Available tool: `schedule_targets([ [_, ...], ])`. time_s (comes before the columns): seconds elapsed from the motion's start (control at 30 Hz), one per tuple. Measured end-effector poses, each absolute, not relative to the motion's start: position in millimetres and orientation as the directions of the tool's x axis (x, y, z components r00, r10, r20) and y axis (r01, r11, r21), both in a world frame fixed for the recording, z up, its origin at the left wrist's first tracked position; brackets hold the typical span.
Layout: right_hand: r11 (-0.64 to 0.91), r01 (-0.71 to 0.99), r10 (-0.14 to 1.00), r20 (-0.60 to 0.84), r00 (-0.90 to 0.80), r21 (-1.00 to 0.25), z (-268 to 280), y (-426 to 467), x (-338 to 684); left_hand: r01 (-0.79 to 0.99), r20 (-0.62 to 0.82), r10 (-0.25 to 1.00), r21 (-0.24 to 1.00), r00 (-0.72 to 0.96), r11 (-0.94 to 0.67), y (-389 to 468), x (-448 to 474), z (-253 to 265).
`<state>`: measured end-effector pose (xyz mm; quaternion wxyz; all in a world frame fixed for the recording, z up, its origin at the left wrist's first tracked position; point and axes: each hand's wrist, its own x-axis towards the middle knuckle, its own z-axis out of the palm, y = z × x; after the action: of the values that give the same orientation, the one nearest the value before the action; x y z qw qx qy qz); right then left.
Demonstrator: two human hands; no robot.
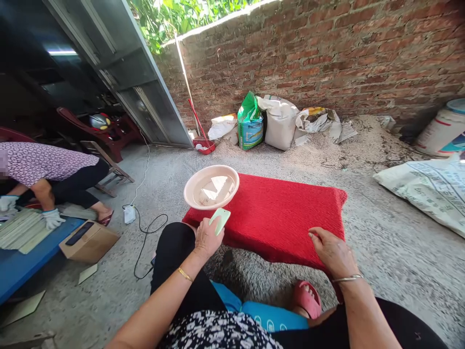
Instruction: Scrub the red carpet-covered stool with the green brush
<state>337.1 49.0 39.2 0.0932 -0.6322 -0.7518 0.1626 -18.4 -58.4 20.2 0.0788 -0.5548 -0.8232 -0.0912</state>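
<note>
My left hand (pixel 206 238) is closed round a pale green flat rectangular piece (pixel 220 220) with rounded corners and a small hole near one corner. It is held above the near left part of a bench covered with a red fleecy cloth (pixel 279 208). Just beyond that hand, a pale pink basin (pixel 189 194) with water in it stands on the bench's left end. Over the right end of the cloth, my right hand (pixel 334 252) has loosely bent fingers, with nothing visible in them. Whether it touches the cloth I cannot tell.
At left, a person in white gloves (pixel 53 219) bends over stacked flat pieces (pixel 25 230) on a blue table (pixel 22 271). A cardboard box (pixel 89 245) and a black cable (pixel 145 231) lie nearby. Sacks (pixel 281 123) line the brick wall (pixel 327 58); another sack (pixel 428 189) lies right.
</note>
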Motion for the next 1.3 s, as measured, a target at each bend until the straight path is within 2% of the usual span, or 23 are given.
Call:
schedule_targets([
  [0.1,0.175,0.915,0.979,-0.033,-0.200,-0.362,39.4,48.1,336.0,0.889,0.128,0.881,0.005,-0.455,0.458,-52.0,-20.1,25.8],
  [0.2,0.193,0.913,0.978,-0.008,-0.209,-0.359,35.8,48.0,336.8,0.883,0.082,0.880,0.006,-0.468,0.469,-49.1,-3.1,20.0],
  [0.33,0.202,0.911,0.974,-0.023,-0.225,-0.361,30.3,48.6,336.5,0.952,0.091,0.949,0.075,-0.302,0.296,-46.6,25.6,12.3],
  [0.4,0.201,0.913,0.973,-0.035,-0.228,-0.355,29.5,48.1,335.7,0.960,0.108,0.956,0.098,-0.271,0.261,-43.4,29.8,13.9],
  [0.53,0.205,0.917,0.974,-0.025,-0.227,-0.343,32.3,45.1,335.9,0.909,0.102,0.904,0.077,-0.416,0.410,-31.0,20.7,21.7],
  [0.63,0.212,0.915,0.974,-0.001,-0.227,-0.344,34.6,43.5,337.2,0.890,0.068,0.888,0.073,-0.454,0.449,-21.9,26.7,21.4],
  [0.7,0.216,0.914,0.974,0.006,-0.228,-0.343,34.7,43.5,337.7,0.918,0.041,0.920,0.100,-0.390,0.385,-20.4,43.9,18.5],
  [0.77,0.220,0.915,0.972,0.002,-0.233,-0.338,33.6,43.9,337.6,0.962,0.029,0.971,0.146,-0.237,0.231,-22.5,64.9,16.6],
  [0.83,0.233,0.914,0.969,0.003,-0.245,-0.333,31.8,44.0,337.4,0.980,0.052,0.992,0.174,-0.111,0.100,-24.9,78.9,17.6],
  [0.87,0.241,0.912,0.968,0.011,-0.252,-0.332,31.0,43.7,337.4,0.981,0.069,0.993,0.174,-0.099,0.086,-25.1,80.6,19.4],
  [0.93,0.256,0.907,0.965,0.028,-0.262,-0.335,30.1,42.8,337.9,0.976,0.088,0.981,0.150,-0.174,0.159,-22.3,72.4,24.3],
  [1.07,0.260,0.898,0.963,0.029,-0.268,-0.354,32.1,40.5,339.6,0.913,0.046,0.912,0.063,-0.407,0.404,-9.9,38.6,30.5],
  [1.13,0.259,0.897,0.963,0.023,-0.268,-0.357,33.9,40.1,339.9,0.889,0.021,0.889,0.044,-0.457,0.455,-7.3,35.9,28.9],
  [1.2,0.264,0.898,0.961,0.013,-0.277,-0.353,35.0,40.4,339.0,0.910,0.004,0.912,0.069,-0.411,0.410,-10.3,49.8,25.1],
  [1.3,0.279,0.900,0.955,-0.006,-0.298,-0.336,34.8,40.8,336.2,0.974,0.006,0.989,0.172,-0.150,0.147,-19.1,85.6,21.2],
])
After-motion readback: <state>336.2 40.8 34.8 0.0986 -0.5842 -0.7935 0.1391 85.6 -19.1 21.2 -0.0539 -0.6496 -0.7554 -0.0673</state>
